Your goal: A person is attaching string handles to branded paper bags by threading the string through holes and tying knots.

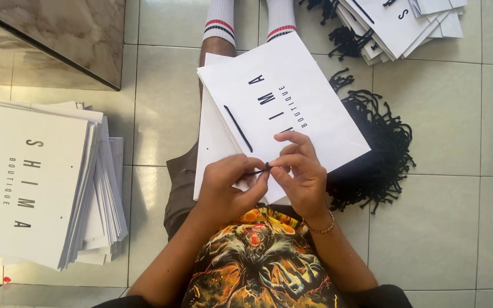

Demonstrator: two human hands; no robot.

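A person sits on the tiled floor (pixel 446 114) with a flat white paper bag (pixel 281 108) resting across the lap, and everything else sits around that bag. Both hands meet at the bag's near edge. The left hand (pixel 226 185) and the right hand (pixel 300 174) are pressed close together, fingertips pinching the end of a short black cord (pixel 265 168) right at the bag's edge. A stretch of the same kind of cord (pixel 238 129) already lies across the bag's face as a handle loop, just beyond the hands.

By my reading, the step in hand is fixing the cord end at the bag's edge, threading or knotting it at a hole; the hole itself is hidden under the fingers. The next move seems to call for a small, tight pull between the fingertips while the bag stays flat on the lap, so the paper does not tear or crease.

To the right of the bag lies a loose heap of black cords (pixel 380 154). To its left stands a stack of flat white bags (pixel 35 177). Beyond it, at the far right, another pile of bags (pixel 395 23) shows cord handles.
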